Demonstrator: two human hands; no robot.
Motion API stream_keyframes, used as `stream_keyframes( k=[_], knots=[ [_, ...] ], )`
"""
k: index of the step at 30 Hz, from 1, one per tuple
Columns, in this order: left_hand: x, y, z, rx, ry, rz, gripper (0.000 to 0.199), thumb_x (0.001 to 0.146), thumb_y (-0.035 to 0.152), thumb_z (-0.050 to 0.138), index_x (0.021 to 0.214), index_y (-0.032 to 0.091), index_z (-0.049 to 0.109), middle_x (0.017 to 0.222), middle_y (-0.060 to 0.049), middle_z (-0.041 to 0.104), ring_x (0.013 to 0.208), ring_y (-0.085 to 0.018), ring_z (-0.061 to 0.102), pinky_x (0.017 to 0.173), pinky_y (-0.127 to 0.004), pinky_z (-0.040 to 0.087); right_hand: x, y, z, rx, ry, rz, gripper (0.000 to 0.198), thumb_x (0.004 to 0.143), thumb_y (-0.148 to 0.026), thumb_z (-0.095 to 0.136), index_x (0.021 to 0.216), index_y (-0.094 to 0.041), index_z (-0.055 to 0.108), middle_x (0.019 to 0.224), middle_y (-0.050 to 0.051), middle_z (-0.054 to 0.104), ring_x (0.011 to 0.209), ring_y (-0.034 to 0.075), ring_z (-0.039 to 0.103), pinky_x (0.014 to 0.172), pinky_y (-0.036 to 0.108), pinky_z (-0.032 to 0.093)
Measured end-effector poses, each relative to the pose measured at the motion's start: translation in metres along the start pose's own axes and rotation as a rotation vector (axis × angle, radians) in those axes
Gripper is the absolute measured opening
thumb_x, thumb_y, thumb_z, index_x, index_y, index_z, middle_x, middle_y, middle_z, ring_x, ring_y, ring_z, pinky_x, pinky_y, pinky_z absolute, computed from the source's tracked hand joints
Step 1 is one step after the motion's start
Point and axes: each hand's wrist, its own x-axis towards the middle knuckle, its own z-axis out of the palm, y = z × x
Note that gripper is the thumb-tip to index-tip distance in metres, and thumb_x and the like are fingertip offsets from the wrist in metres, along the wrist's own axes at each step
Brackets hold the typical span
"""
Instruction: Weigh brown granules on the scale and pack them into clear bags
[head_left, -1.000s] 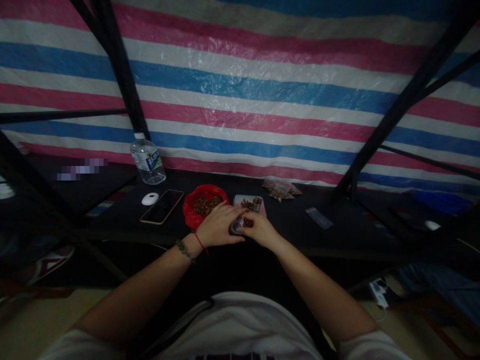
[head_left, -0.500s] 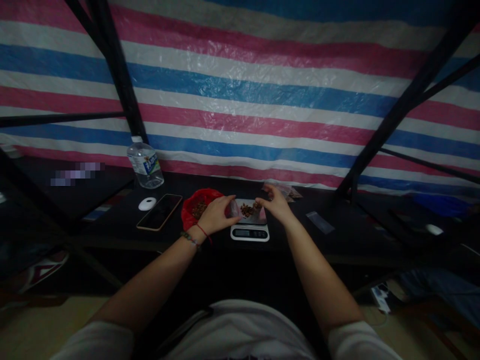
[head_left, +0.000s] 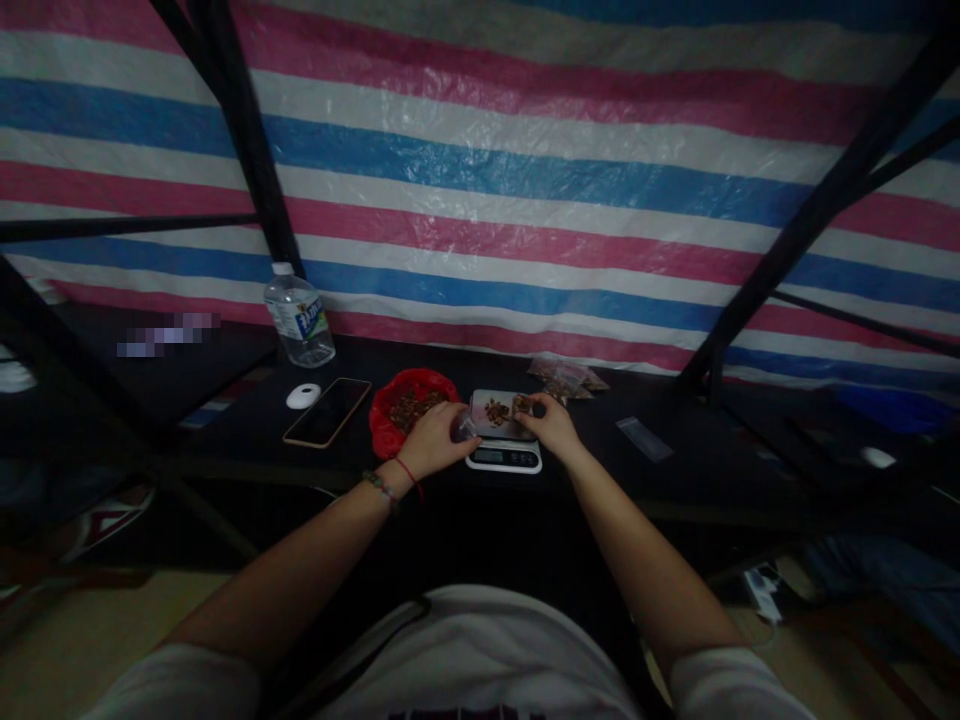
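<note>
Striped sheeting [head_left: 487, 180] backs the black table [head_left: 600, 450]. Probably for easy reach, a scale [head_left: 504, 458] bearing brown pieces [head_left: 496, 411] sits between the left hand [head_left: 433, 440], pinching clear plastic [head_left: 466, 426], and the right hand [head_left: 556, 428], apart from it (grip unclear from here).

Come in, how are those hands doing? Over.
Left hand: holding clear plastic. Right hand: at scale's right edge. Brown pieces: on scale. Red bag: beside left hand.
</note>
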Motion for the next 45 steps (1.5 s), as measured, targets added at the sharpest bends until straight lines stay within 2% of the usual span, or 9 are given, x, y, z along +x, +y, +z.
stream_keyframes(
  k=[5, 11, 18, 27, 32, 36, 40, 45],
  knots=[
    [0.000, 0.006, 0.004, -0.082, 0.044, 0.013, 0.053, 0.074, 0.043, 0.065, 0.118, 0.015, 0.054, 0.113, -0.011, 0.061, 0.105, -0.025, 0.058, 0.094, -0.039, 0.045, -0.009, -0.017, -0.003, 0.162, -0.014, -0.025, 0.037, 0.066, -0.035, 0.068, 0.098, -0.020, 0.057, 0.096, 0.004, 0.067, 0.089, 0.019, 0.063, 0.085, 0.035, 0.047],
    [0.001, 0.015, 0.004, -0.169, 0.068, 0.041, 0.056, 0.072, 0.041, 0.068, 0.121, 0.017, 0.053, 0.116, -0.011, 0.060, 0.109, -0.026, 0.056, 0.096, -0.041, 0.044, -0.023, -0.050, -0.001, 0.363, -0.189, -0.115, 0.040, 0.066, -0.028, 0.070, 0.099, -0.021, 0.051, 0.098, 0.004, 0.067, 0.092, 0.017, 0.065, 0.087, 0.034, 0.049],
    [0.001, 0.017, -0.001, -0.183, 0.070, 0.066, 0.057, 0.071, 0.042, 0.069, 0.120, 0.018, 0.054, 0.117, -0.012, 0.060, 0.109, -0.026, 0.057, 0.097, -0.042, 0.044, -0.029, -0.064, -0.001, 0.304, -0.242, -0.193, 0.031, 0.066, -0.025, 0.070, 0.092, -0.018, 0.054, 0.095, 0.003, 0.064, 0.089, 0.017, 0.064, 0.086, 0.035, 0.050],
    [-0.001, 0.019, 0.001, -0.188, 0.078, 0.075, 0.054, 0.070, 0.040, 0.070, 0.117, 0.018, 0.055, 0.114, -0.011, 0.062, 0.106, -0.025, 0.058, 0.094, -0.040, 0.045, -0.031, -0.065, -0.008, 0.349, -0.339, -0.229, 0.033, 0.068, -0.025, 0.069, 0.099, -0.018, 0.062, 0.099, 0.005, 0.066, 0.089, 0.019, 0.065, 0.082, 0.035, 0.052],
    [-0.003, 0.030, 0.001, -0.264, 0.094, 0.033, 0.053, 0.069, 0.037, 0.071, 0.116, 0.018, 0.054, 0.111, -0.010, 0.062, 0.103, -0.024, 0.060, 0.091, -0.039, 0.047, -0.031, -0.068, -0.011, 0.319, -0.303, -0.316, 0.032, 0.075, -0.028, 0.067, 0.106, -0.022, 0.066, 0.110, 0.007, 0.065, 0.097, 0.021, 0.063, 0.084, 0.036, 0.052],
    [-0.004, 0.035, 0.001, -0.344, 0.120, -0.024, 0.051, 0.069, 0.035, 0.070, 0.113, 0.017, 0.054, 0.108, -0.009, 0.063, 0.099, -0.024, 0.061, 0.089, -0.038, 0.049, -0.033, -0.074, -0.014, 0.286, -0.273, -0.382, 0.040, 0.081, -0.025, 0.060, 0.120, -0.027, 0.060, 0.122, 0.006, 0.060, 0.110, 0.021, 0.058, 0.091, 0.037, 0.049],
    [-0.005, 0.033, 0.007, -0.438, 0.131, -0.064, 0.051, 0.070, 0.035, 0.069, 0.114, 0.016, 0.053, 0.112, -0.010, 0.062, 0.102, -0.024, 0.060, 0.090, -0.038, 0.048, -0.036, -0.079, -0.016, 0.259, -0.263, -0.414, 0.047, 0.083, -0.023, 0.056, 0.130, -0.028, 0.052, 0.128, 0.006, 0.057, 0.115, 0.021, 0.055, 0.095, 0.038, 0.047],
    [-0.006, 0.029, 0.014, -0.521, 0.131, -0.091, 0.053, 0.071, 0.037, 0.069, 0.115, 0.016, 0.051, 0.110, -0.011, 0.062, 0.099, -0.023, 0.061, 0.087, -0.038, 0.049, -0.036, -0.081, -0.018, 0.227, -0.224, -0.424, 0.048, 0.083, -0.021, 0.055, 0.130, -0.029, 0.051, 0.130, 0.006, 0.056, 0.116, 0.021, 0.054, 0.095, 0.038, 0.047]
  ],
)
